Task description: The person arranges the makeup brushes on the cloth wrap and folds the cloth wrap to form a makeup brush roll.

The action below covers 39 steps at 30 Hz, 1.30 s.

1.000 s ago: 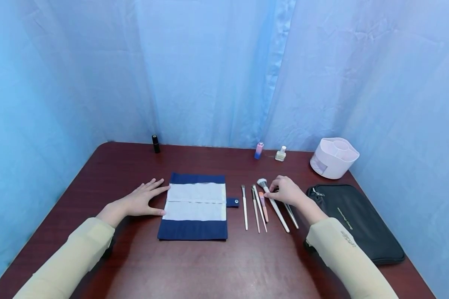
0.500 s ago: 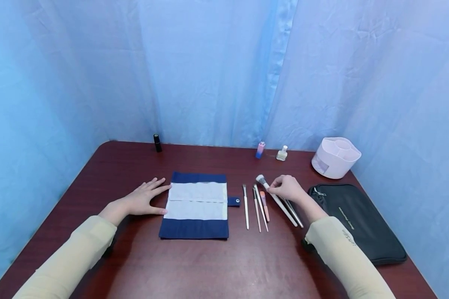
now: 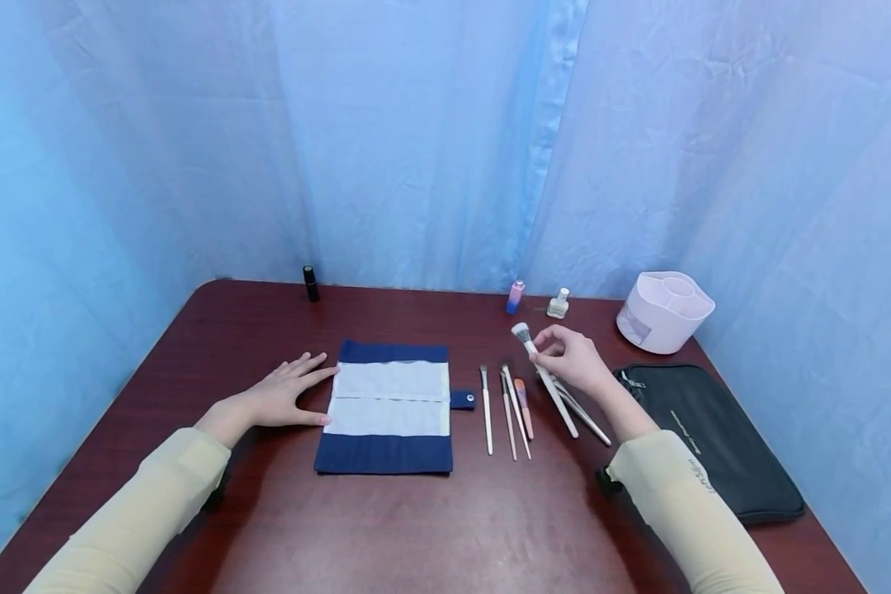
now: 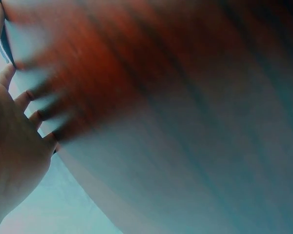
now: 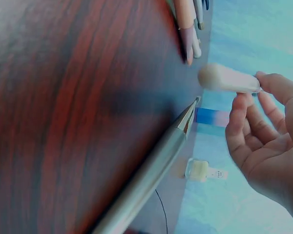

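My right hand (image 3: 575,365) pinches a makeup brush (image 3: 557,403) with pale bristles between thumb and fingers. Raised and slanting, its handle end (image 5: 212,77) points toward the right wrist camera. Beneath it a slimmer brush (image 3: 592,422) with a silvery handle (image 5: 151,170) lies on the table. Fingers spread, my left hand (image 3: 285,394) rests at the left edge of an unfolded navy and white brush roll (image 3: 386,455), thumb and index fingertips on its border. Between roll and right hand lie several thin brushes (image 3: 487,421) and an orange-handled one (image 3: 524,408).
A black case (image 3: 720,445) with a zip lies right of the right forearm. Behind it stands a white divided organizer (image 3: 657,322). Along the back are a black lipstick tube (image 3: 310,285), a pink and blue tube (image 3: 516,297) and a small bottle (image 3: 558,305).
My right hand has lifted the large makeup brush off the table, bristles rising toward the back. The slimmer brush beneath has shifted slightly right. My left hand has stayed put.
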### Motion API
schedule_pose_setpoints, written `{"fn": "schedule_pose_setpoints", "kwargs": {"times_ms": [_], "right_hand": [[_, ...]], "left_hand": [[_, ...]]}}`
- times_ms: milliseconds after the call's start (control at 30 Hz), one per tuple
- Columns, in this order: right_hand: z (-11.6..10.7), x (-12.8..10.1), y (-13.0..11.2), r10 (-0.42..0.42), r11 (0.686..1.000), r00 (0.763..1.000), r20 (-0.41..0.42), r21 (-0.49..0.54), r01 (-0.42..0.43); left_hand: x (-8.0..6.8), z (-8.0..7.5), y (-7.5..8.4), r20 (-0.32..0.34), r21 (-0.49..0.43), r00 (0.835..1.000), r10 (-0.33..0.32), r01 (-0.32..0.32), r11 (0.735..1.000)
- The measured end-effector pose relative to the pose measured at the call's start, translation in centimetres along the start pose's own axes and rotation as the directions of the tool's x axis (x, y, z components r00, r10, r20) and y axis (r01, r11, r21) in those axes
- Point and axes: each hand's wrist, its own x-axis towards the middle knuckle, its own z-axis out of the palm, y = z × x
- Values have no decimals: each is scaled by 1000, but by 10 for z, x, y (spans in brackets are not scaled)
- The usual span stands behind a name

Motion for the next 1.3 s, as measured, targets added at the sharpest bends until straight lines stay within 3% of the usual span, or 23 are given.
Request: {"fn": "schedule_pose_setpoints", "kwargs": {"times_ms": [133, 500, 767, 933, 1067, 1300], "right_hand": [[-2, -1, -9, -21, 999, 1000, -9, 47, 21], [-9, 5, -49, -172, 975, 983, -62, 129, 179], [-7, 8, -100, -212, 924, 976, -47, 316, 216], [6, 28, -106, -219, 895, 975, -45, 388, 219], [15, 35, -124, -258, 886, 965, -56, 383, 259], [39, 47, -158, -322, 842, 944, -69, 434, 319]], "left_hand": [[-1, 1, 0, 2, 3, 1000, 1, -1, 1000], [-2, 1, -1, -4, 11, 1000, -1, 1, 1000], [-2, 2, -1, -10, 3, 1000, 0, 0, 1000], [1, 2, -1, -6, -16, 1000, -7, 7, 1000], [3, 2, 0, -4, -30, 1000, -9, 8, 999], [3, 1, 2, -1, -47, 1000, -9, 9, 999]]}}
